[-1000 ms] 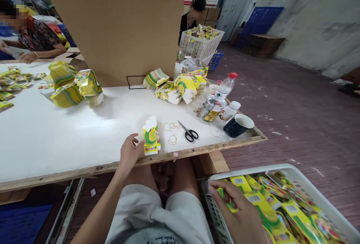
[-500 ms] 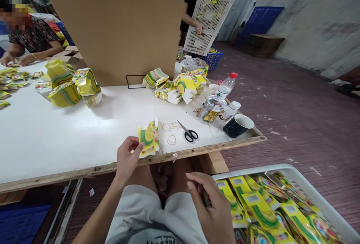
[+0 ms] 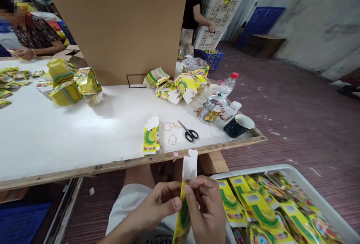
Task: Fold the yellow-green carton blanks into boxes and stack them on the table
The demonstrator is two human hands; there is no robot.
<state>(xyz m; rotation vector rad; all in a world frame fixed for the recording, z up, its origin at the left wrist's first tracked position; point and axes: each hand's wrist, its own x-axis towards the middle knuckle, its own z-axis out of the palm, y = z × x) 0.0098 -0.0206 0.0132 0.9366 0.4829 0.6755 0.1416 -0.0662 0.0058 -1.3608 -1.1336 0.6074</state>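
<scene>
Between my two hands, above my lap, a yellow-green paper carton (image 3: 183, 206) stands tilted, its white end flaps unfolded at the top. My left hand (image 3: 157, 208) is closed on the carton's left side, its thumb near the front edge and its other fingers partly behind. From the right, my right hand (image 3: 206, 206) pinches the carton near its upper opening. Whatever is inside the carton is hidden. On the table edge ahead lies a small stack of flat cartons (image 3: 151, 139), beside thin rubber bands (image 3: 172, 139) and black-handled scissors (image 3: 191, 135).
A white tray (image 3: 289, 167) of filled cartons is at my right. A dark mug (image 3: 235, 127), a jar (image 3: 211, 110) and bottles (image 3: 227, 86) line the table's right end. Carton bundles (image 3: 66, 90) stand farther back by a tall cardboard sheet (image 3: 118, 30). Two people work beyond, one beside crates (image 3: 218, 15).
My left hand has left the stack on the table and come to my lap with a carton. My right hand has closed on it too. The person by the crates has shifted right.
</scene>
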